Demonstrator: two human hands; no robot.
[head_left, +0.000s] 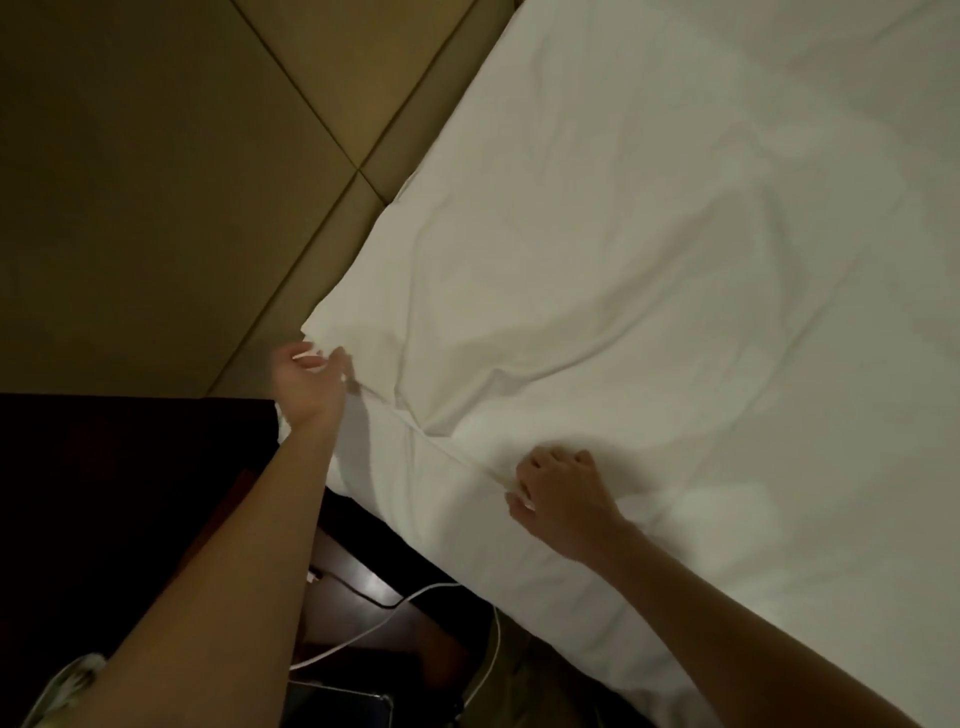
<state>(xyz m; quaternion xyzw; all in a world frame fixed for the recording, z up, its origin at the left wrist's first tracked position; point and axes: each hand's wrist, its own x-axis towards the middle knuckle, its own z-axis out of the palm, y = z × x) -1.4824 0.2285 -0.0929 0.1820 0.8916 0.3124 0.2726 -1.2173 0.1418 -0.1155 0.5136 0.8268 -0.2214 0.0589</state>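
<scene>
**Head view: both hands on white sheet at bed's top corner**

Head cam looks down on a bed w/ a white sheet (649, 312) spread over most of the right side of frame, creased & rumpled. The sheet's corner sits at the bed's upper-left edge, right against the padded headboard (156, 182), which has tan panels w/ dark seams.

The left hand (310, 382) is at that corner. Thumb & fingers are curled, pinching a bit of the sheet's edge, w/ the arm stretched out from bottom left.

The right hand (558, 493) is lower & further right, knuckles up, fingers curled down onto the sheet. Thumb & forefinger seem to nip a ridge of fabric, tho the hand itself partly hides the grip.

A raised fold runs btw the two hands, diagonally from under the left hand's fingers to the right hand. The hands are apart, both touching the sheet.

Left of the bed is a dark nightstand (130, 493), its top nearly black in this light. Below the left forearm a white cable (423, 591) loops across the dark area beside the bed & runs toward the bottom of frame. A light sleeve (67, 686) shows at the bottom-left corner. Light is dim & warm, pic slightly soft.
</scene>
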